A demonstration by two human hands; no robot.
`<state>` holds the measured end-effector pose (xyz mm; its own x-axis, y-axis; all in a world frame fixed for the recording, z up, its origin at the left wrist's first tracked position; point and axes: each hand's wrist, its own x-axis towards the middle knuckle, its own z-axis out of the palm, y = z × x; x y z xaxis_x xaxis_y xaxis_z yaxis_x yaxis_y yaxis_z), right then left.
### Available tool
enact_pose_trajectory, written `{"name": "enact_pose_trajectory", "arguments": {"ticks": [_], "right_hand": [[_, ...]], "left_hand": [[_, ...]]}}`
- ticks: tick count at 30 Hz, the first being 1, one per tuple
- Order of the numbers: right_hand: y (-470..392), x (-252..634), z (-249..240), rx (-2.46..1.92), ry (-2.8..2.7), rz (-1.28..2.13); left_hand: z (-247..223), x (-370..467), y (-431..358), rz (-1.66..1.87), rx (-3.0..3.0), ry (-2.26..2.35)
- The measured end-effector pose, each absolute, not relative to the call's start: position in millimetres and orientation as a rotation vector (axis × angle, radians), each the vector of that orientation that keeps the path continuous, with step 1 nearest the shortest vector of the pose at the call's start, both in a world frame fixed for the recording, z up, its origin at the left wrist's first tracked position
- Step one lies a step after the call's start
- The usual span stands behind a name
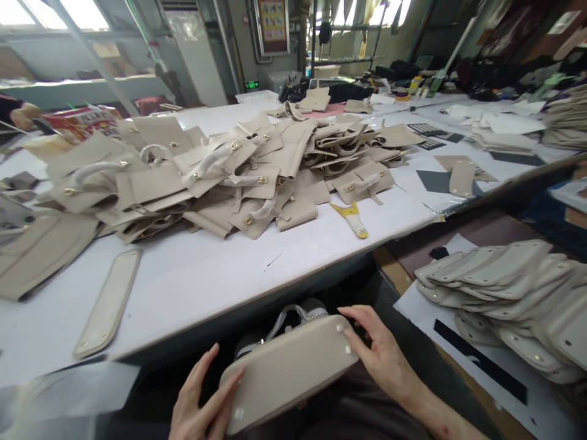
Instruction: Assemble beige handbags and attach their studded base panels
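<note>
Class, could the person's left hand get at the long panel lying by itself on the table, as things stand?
Probably yes: the panel lies uncovered near the table's front edge, on the left hand's side. That hand touches the beige piece, though, so it would have to leave it.

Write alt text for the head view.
A person's right hand grips a beige, rounded-cornered piece above their lap while the left hand touches it, before a white table heaped with beige pieces; rounded panels lie stacked on the right.
</note>
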<state>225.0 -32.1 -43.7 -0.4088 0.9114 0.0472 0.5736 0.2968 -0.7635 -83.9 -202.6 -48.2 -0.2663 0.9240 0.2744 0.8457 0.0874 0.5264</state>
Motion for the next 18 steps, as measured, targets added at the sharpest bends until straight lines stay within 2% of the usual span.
{"name": "enact_pose_trajectory", "arguments": {"ticks": [5,10,14,18], "right_hand": [[-23,223,-21,-0.819,-2.659,0.421],[-37,183,0,-0.682,-2.739,0.435],[-64,160,-11,-0.428,-2.845,0.358],[-64,182,-28,-0.313,-2.774,0.027]], "left_hand": [[-26,-96,-192,0.489,2.526,2.035],[-2,-70,-182,0.247,2.692,1.997],[-15,-52,-187,0.294,2.806,2.040],[-33,-56,-203,0.426,2.939,2.002]]}}
